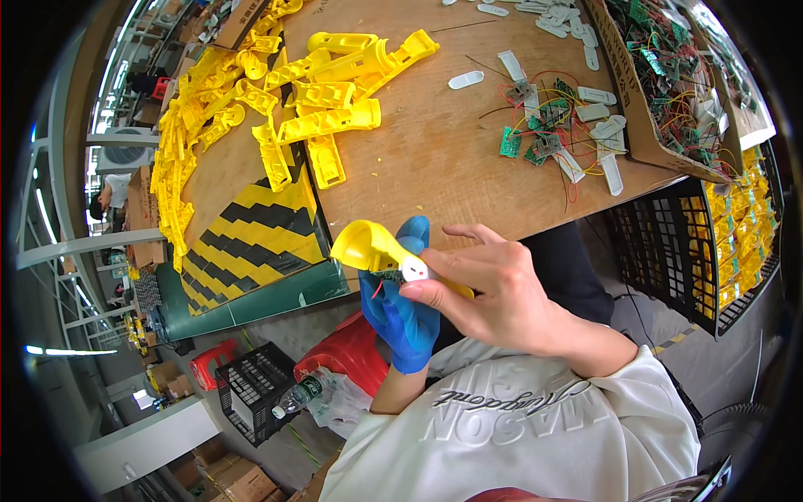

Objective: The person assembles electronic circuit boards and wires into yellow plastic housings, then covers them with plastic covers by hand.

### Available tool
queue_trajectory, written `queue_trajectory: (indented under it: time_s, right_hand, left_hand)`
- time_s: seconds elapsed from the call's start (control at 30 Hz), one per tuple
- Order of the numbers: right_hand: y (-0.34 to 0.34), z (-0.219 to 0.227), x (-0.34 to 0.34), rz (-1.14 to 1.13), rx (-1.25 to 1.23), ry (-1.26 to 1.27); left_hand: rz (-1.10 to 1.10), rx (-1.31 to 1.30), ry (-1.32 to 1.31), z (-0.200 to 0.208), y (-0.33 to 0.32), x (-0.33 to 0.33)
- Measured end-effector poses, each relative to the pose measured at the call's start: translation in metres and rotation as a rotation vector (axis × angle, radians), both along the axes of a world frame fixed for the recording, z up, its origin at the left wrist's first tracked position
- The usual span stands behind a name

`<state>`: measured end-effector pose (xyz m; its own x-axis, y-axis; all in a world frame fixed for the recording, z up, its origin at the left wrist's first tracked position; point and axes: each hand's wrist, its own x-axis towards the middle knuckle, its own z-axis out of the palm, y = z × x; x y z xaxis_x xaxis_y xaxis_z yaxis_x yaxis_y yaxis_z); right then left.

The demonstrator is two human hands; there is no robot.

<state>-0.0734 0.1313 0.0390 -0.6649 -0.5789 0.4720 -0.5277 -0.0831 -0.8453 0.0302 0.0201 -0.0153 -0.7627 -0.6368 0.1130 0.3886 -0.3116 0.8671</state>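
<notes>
My left hand (403,325), in a blue glove, is closed round a yellow plastic housing (365,243) with a wide, scooped end. My bare right hand (512,289) pinches a small white plastic cover (414,268) between thumb and forefinger, against the housing's open side. A bit of green circuit board (388,274) and a short red wire show just below the cover. Both hands are in front of the table's near edge, above my lap. The right fingers and palm partly hide the housing's far end.
On the wooden table (435,159) lie yellow housings (330,121) at left and wired circuit boards (548,144) with white covers at right. A cardboard box (626,105) holds more boards. Beside the table stand a black crate (657,243) of yellow parts and a red stool (347,356).
</notes>
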Motion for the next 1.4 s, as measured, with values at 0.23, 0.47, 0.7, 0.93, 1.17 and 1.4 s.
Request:
queue_trajectory:
  time_s: [0.23,0.47,0.7,0.93,1.17,1.4]
  right_hand:
    - [0.007,-0.005,-0.02,0.173,0.112,-0.595]
    - [0.007,-0.024,-0.017,0.223,-0.046,-0.681]
    - [0.009,-0.021,-0.02,0.089,0.161,-0.008]
    - [0.014,-0.014,-0.019,0.082,0.272,0.135]
    - [0.011,-0.022,-0.014,0.07,0.205,0.201]
    - [0.018,-0.02,-0.015,0.172,0.137,-0.033]
  left_hand:
    - [-0.148,-0.085,-0.19,0.024,-0.012,-0.011]
    - [-0.224,0.036,-0.247,0.02,-0.024,-0.024]
    - [-0.212,-0.096,-0.292,0.019,-0.023,-0.021]
    - [-0.177,-0.298,-0.528,0.015,-0.032,-0.003]
    - [-0.225,-0.126,-0.4,0.021,-0.021,-0.004]
    - [-0.261,-0.09,-0.299,0.031,-0.022,-0.01]
